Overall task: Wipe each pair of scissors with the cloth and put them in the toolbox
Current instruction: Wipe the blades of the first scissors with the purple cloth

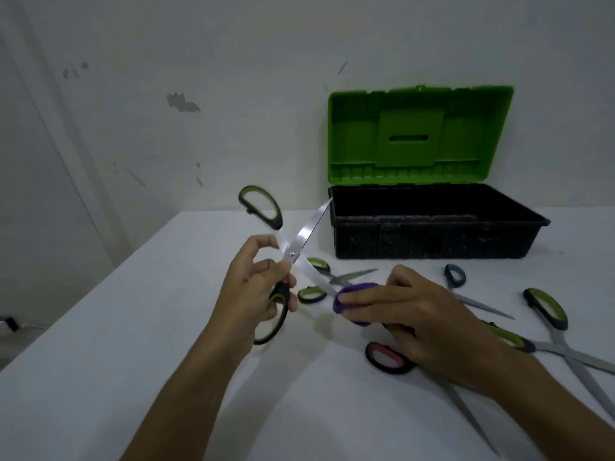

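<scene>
Here we work close in over the white table (139,344), and nearest us our right hand (422,321) has its fingers closed on the purple cloth (352,306), pinched around the lower blade of the open scissors (301,247) so the cloth can run along the steel. Our left hand (256,287) curls tight round one black-and-green handle, thumb and fingers near the pivot, which keeps the pair steady and opened wide; the other handle sticks up and away at the far left, and the upper blade points toward the toolbox (432,227). We hold it off the table, we judge, so both faces of the blade can be reached. Under and beside our right hand lie the pairs still waiting: the pink-handled scissors (387,357) partly under the wrist, the large green scissors (552,314) crossing toward the right edge, the blue-handled scissors (456,277) further back, and the small green scissors (319,277) just behind the cloth. Beyond them the toolbox stands open against the wall (166,128), its green lid (419,134) upright, its black tray apparently empty though its floor is dim. The table's left edge runs diagonally near our left arm, so room is tight there; the clear lane to the box lies straight ahead, over the small green pair, with the raised blade tip already near the box's corner and worth minding.
</scene>
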### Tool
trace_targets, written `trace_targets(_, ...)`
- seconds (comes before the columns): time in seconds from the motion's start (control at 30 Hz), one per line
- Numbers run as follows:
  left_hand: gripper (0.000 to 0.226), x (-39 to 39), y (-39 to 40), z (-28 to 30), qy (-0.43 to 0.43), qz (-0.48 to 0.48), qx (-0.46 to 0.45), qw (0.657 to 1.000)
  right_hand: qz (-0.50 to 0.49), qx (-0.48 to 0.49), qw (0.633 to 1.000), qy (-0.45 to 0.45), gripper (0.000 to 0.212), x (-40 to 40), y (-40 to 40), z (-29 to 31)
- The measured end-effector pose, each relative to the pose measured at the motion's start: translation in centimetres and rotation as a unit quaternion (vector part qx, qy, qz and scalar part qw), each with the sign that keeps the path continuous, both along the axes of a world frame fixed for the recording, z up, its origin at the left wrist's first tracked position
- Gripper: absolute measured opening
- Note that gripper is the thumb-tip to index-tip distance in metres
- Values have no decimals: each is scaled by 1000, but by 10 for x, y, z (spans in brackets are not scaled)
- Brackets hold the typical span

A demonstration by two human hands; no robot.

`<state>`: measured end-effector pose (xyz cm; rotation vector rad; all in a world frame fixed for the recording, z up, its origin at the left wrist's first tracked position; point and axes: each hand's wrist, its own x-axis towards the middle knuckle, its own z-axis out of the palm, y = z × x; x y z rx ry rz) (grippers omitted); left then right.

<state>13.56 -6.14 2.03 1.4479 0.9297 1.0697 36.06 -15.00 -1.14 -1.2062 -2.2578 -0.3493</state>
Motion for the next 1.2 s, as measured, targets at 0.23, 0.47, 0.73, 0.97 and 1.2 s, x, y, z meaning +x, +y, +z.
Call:
trace_targets(0.23,10,15,-7,-2,66,-44,25,996,-18,143,989,-18,39,-13,5,12)
trace_targets(0.47,9,15,-10,-4,121,-135,49,982,-130,149,980,16,57,4,19,4)
trace_targets(0.73,11,17,-10,-5,127,-147,44,980,-88,159,983,-22,43,-8,13,-2)
trace_targets(0.97,10,14,-12,-3,138,-123,47,982,-210,184,957,78,46,15,13,4)
trace_targets(1.2,14,14,-17,3,175,-121,101,972,-152,163,975,17,47,1,19,-1)
